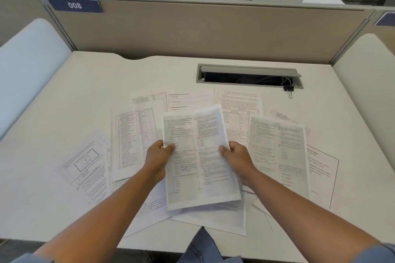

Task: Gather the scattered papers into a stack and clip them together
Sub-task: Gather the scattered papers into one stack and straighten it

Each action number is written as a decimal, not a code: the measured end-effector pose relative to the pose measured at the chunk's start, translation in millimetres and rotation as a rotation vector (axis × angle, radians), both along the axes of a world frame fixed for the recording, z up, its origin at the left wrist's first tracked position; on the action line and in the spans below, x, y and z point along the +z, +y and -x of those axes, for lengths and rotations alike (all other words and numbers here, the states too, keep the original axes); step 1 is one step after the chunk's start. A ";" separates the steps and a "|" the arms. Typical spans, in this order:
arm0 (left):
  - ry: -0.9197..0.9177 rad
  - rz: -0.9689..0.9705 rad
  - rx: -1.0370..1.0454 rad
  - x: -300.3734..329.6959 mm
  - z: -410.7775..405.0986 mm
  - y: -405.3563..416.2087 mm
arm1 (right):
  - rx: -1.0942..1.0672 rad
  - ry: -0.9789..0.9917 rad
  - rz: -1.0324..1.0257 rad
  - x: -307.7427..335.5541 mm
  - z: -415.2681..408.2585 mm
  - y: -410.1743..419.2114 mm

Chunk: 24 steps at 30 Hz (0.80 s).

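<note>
— What have you got in your hands?

— One printed sheet (199, 156), lifted off the desk (64, 96). My left hand (159, 157) pinches its left edge, thumb on top, and my right hand (236, 159) pinches the right edge the same way.

— And the other papers?

— Scattered flat on the desk under and around it: a table-filled page (133, 139) to the left, a two-column page (277, 156) to the right, more overlapping at the near edge.

— The clip?

— The black binder clip (288, 89) lies at the right end of the cable slot (248, 76), well apart from my hands.
</note>
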<state>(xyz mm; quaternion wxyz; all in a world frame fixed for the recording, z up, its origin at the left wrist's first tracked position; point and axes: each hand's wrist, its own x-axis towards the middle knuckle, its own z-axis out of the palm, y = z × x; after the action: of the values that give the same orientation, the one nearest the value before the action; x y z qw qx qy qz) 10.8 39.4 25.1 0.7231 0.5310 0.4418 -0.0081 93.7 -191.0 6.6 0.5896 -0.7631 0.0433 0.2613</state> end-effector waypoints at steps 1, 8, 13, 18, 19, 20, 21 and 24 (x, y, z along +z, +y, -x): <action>-0.002 -0.030 -0.020 0.1 -5.6 -2.6 | -0.016 -0.011 0.028 1.3 -4.3 -2.5; -0.044 -0.252 -0.144 -5.3 -41.5 -26.0 | -0.260 -0.077 0.202 0.6 -53.6 -49.5; 0.008 -0.414 -0.371 -12.9 -67.6 -47.4 | -0.403 -0.097 0.297 -1.7 -77.5 -87.8; 0.064 -0.447 -0.465 -15.6 -91.8 -63.1 | -0.381 -0.024 0.319 -12.1 -85.0 -104.0; 0.072 -0.446 -0.469 -17.2 -97.0 -66.3 | -0.373 -0.003 0.323 -16.1 -84.1 -107.0; 0.078 -0.436 -0.469 -18.7 -100.4 -68.6 | -0.367 0.007 0.324 -18.9 -81.9 -108.3; 0.082 -0.425 -0.467 -20.6 -103.7 -71.2 | -0.367 0.010 0.327 -21.8 -79.9 -110.0; 0.101 -0.405 -0.450 -24.0 -113.9 -78.5 | -0.368 0.019 0.320 -25.1 -79.8 -112.7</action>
<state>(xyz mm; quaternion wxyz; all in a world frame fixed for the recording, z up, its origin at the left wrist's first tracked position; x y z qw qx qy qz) 124.7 -39.1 1.0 0.5596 0.7479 0.3409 -0.1062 173.5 -303.7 -18.5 0.4985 -0.8235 0.2278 0.1463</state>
